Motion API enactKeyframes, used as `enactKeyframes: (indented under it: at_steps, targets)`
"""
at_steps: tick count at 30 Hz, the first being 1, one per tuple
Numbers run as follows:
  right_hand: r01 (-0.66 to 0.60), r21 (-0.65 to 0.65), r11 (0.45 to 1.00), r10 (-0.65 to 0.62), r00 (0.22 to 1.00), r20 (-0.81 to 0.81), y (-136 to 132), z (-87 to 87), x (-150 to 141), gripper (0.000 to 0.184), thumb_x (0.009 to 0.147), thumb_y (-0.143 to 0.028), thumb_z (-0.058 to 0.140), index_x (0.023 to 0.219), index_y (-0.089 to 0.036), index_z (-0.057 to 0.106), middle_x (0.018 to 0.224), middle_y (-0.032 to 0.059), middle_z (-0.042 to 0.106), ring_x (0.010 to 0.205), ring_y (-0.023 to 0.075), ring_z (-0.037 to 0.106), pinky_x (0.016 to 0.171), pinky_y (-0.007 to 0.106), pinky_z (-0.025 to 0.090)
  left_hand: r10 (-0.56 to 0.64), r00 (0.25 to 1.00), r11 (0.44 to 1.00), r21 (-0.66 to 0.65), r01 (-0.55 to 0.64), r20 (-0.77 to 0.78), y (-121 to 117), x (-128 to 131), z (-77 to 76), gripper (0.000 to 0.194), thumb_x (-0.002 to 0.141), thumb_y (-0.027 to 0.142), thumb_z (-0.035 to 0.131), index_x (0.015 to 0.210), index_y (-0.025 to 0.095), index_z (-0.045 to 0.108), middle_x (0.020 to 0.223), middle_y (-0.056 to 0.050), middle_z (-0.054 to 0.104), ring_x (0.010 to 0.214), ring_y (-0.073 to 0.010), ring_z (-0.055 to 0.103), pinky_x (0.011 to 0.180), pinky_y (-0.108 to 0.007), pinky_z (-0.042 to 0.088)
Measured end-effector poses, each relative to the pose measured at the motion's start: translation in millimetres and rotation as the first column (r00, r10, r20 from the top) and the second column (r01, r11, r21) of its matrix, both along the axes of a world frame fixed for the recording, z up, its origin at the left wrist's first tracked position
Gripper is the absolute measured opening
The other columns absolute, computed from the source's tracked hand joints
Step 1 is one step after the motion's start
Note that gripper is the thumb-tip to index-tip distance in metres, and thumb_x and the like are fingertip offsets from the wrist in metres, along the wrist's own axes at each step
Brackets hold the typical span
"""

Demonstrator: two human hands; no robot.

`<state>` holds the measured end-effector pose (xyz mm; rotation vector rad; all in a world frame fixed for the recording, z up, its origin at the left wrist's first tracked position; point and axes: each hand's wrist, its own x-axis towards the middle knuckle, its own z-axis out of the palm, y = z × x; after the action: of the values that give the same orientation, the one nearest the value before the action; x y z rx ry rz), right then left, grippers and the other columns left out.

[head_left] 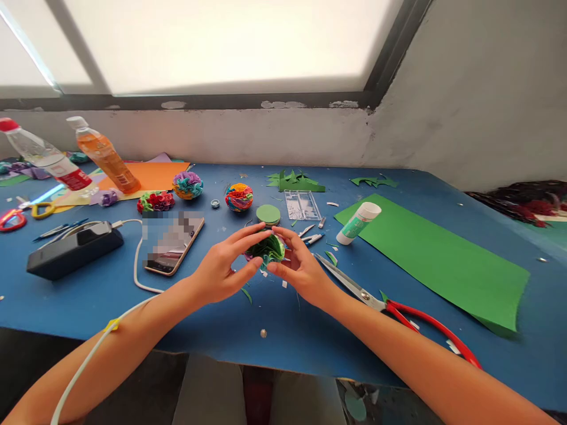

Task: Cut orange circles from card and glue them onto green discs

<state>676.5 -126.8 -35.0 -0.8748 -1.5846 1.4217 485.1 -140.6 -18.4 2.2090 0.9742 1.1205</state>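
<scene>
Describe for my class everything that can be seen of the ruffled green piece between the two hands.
The ruffled piece looks like thin, crinkled paper, gathered into many folds. It is mostly green, darker in the middle, with turquoise at the near edge and touches of pink or purple at the sides. It looks rounded, though fingers hide its edges. The left hand and right hand hold it from either side, over the blue table; whether it touches the tabletop cannot be told.

The ruffled paper ball mixes green, teal and purple. The long metal scissors pair silver blades with red handles. The rectangular paper sheet is plain green, the counter blue.
</scene>
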Motion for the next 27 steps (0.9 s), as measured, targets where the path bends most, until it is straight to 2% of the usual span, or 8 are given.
enactKeyframes:
  at_steps: [5,9,11,13,15,17,24,27]
  targets:
    - [-0.02,-0.014,1.0,0.018,0.993,-0.12,3,-2.9,-1,0.061,0.07,-0.046,0.074,0.121,-0.03,0.044,0.129,0.0057,0.051,0.104,0.0213,0.058,0.083,0.035,0.052,-0.042,0.999,0.985,0.168,0.048,-0.034,2,-1,-5.2,0.051,0.08,0.029,0.066,0.129,0.026,0.05,0.139,-0.013,0.045,0.125,-0.0284,0.048,0.1,-0.041,0.046]
    - [0.008,0.164,0.986,0.002,0.998,-0.057,-2,-2.4,0,0.06,0.07,-0.04,0.076,0.121,-0.03,0.045,0.122,0.0051,0.056,0.099,0.0201,0.061,0.079,0.034,0.053,-0.113,0.987,0.991,0.089,0.103,0.11,1,-2,-7.1,0.058,0.074,0.031,0.073,0.127,0.028,0.048,0.137,-0.011,0.047,0.125,-0.0286,0.046,0.099,-0.042,0.044]
    - [0.061,0.418,0.906,-0.087,0.995,0.043,-4,-0.1,3,0.062,0.07,-0.036,0.078,0.122,-0.03,0.046,0.124,0.0063,0.055,0.107,0.0221,0.058,0.079,0.033,0.053,-0.166,0.93,0.979,-0.056,0.195,0.329,0,-2,-6.4,0.061,0.075,0.037,0.071,0.129,0.029,0.044,0.133,-0.01,0.05,0.122,-0.0265,0.048,0.096,-0.039,0.045]
    - [0.064,0.653,0.755,-0.182,0.976,0.115,-6,2.5,6,0.063,0.071,-0.033,0.078,0.124,-0.03,0.045,0.128,0.0077,0.053,0.116,0.0238,0.053,0.082,0.033,0.053,-0.127,0.824,0.941,-0.196,0.276,0.553,-1,0,-4.2,0.053,0.08,0.046,0.064,0.127,0.028,0.046,0.127,-0.008,0.055,0.118,-0.0239,0.051,0.093,-0.035,0.047]
    - [0.021,0.774,0.633,-0.235,0.957,0.167,-6,4.2,7,0.062,0.074,-0.032,0.075,0.127,-0.03,0.043,0.129,0.0084,0.051,0.119,0.024,0.05,0.088,0.036,0.051,-0.013,0.735,0.887,-0.332,0.322,0.678,-1,2,-1.5,0.047,0.081,0.052,0.059,0.119,0.026,0.052,0.125,-0.007,0.056,0.114,-0.0232,0.053,0.087,-0.032,0.049]
    - [-0.018,0.813,0.582,-0.278,0.935,0.22,-7,4.0,6,0.063,0.077,-0.033,0.072,0.131,-0.029,0.039,0.13,0.0091,0.051,0.12,0.0241,0.05,0.096,0.04,0.047,0.1,0.7,0.799,-0.476,0.367,0.707,-1,6,0.2,0.049,0.077,0.055,0.062,0.114,0.024,0.057,0.121,-0.006,0.058,0.105,-0.0226,0.057,0.078,-0.03,0.052]
    - [0.027,0.732,0.68,-0.394,0.856,0.335,-15,-3.7,-7,0.084,0.076,-0.059,0.063,0.143,-0.029,0.021,0.134,0.0108,0.05,0.121,0.0306,0.049,0.1,0.05,0.041,0.244,0.723,0.454,-0.735,0.504,0.647,4,17,-7.8,0.049,0.064,0.048,0.076,0.099,0.016,0.064,0.086,-0.006,0.07,0.076,-0.0204,0.065,0.054,-0.023,0.049]
    - [0.023,0.653,0.757,-0.326,0.88,0.346,-15,-3.5,-6,0.086,0.075,-0.065,0.06,0.143,-0.028,0.022,0.141,0.0113,0.042,0.128,0.0316,0.041,0.104,0.052,0.035,0.293,0.708,0.394,-0.756,0.523,0.643,8,17,-9.9,0.048,0.068,0.051,0.071,0.099,0.015,0.066,0.087,-0.008,0.071,0.08,-0.0228,0.067,0.059,-0.026,0.052]
